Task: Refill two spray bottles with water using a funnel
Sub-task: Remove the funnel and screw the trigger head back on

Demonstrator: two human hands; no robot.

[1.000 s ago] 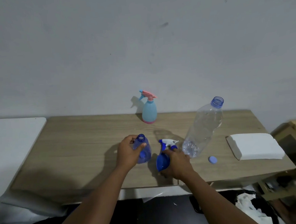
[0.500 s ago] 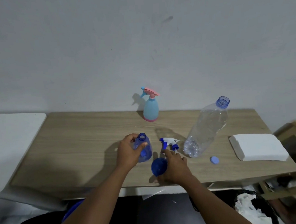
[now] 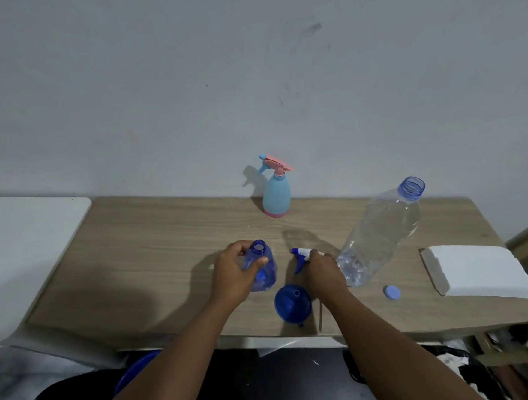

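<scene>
A blue plastic funnel (image 3: 292,302) is lying mouth up near the front edge of the light wooden table (image 3: 153,238). Just behind it, the left hand (image 3: 233,273) is gripping an upright, uncapped translucent blue spray bottle (image 3: 268,263), with fingers and thumb wrapping its shoulder. The right hand (image 3: 322,269) is curling its fingers over a white-and-blue trigger spray head (image 3: 301,253) that is lying on the table. Toward the right edge a clear plastic water bottle (image 3: 381,235) is standing open beside its round blue cap (image 3: 392,292). A pale blue spray bottle with a pink trigger (image 3: 276,195) is standing at the back edge.
</scene>
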